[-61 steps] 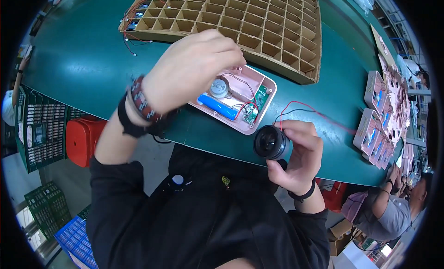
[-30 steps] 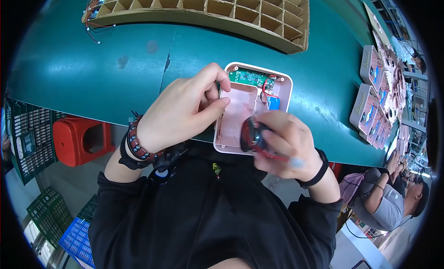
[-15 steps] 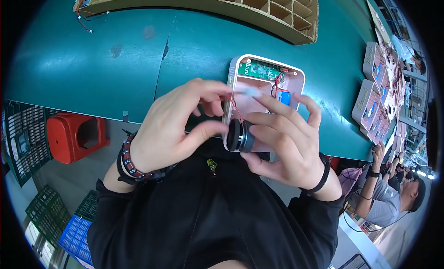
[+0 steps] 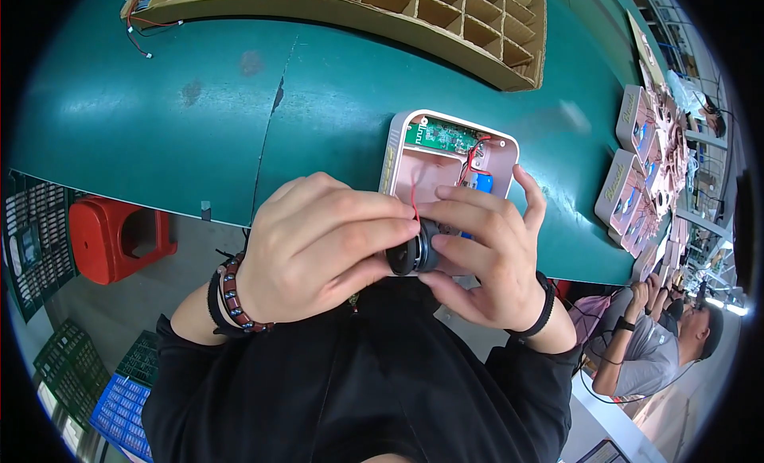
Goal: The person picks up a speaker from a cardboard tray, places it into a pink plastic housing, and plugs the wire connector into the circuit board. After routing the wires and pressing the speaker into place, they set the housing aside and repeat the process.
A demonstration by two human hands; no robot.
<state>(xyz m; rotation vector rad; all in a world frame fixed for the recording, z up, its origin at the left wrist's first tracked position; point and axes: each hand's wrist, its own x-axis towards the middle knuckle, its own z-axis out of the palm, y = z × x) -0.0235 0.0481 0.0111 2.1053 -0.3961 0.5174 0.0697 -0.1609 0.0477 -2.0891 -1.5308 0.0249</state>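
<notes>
A pale pink plastic housing (image 4: 395, 149) stands in front of me, its inner side showing. Inside it are a green circuit board (image 4: 442, 135), a blue battery (image 4: 483, 182) and thin red wires (image 4: 469, 162). Over its near edge is a round black speaker (image 4: 404, 258), tilted on its side. My right hand (image 4: 493, 252) grips the speaker between thumb and fingers, with its little finger raised by the housing wall. My left hand (image 4: 326, 244) is closed at the speaker's left side, fingertips pressed by a red wire running up from it; the fingertips partly hide the contact.
A cardboard box with dividers (image 4: 446, 45) lies at the far edge. Loose wires (image 4: 143, 41) are at far left. Several similar housings (image 4: 625, 184) line the right, where a person (image 4: 645, 344) sits. A blurred pale thing (image 4: 574, 117) shows over the table. A red stool (image 4: 111, 236) stands left.
My left hand has moved in and closed at the speaker's wire. A pale blur between my hands is gone, and a pale blur now shows farther right. The view has shifted slightly.
</notes>
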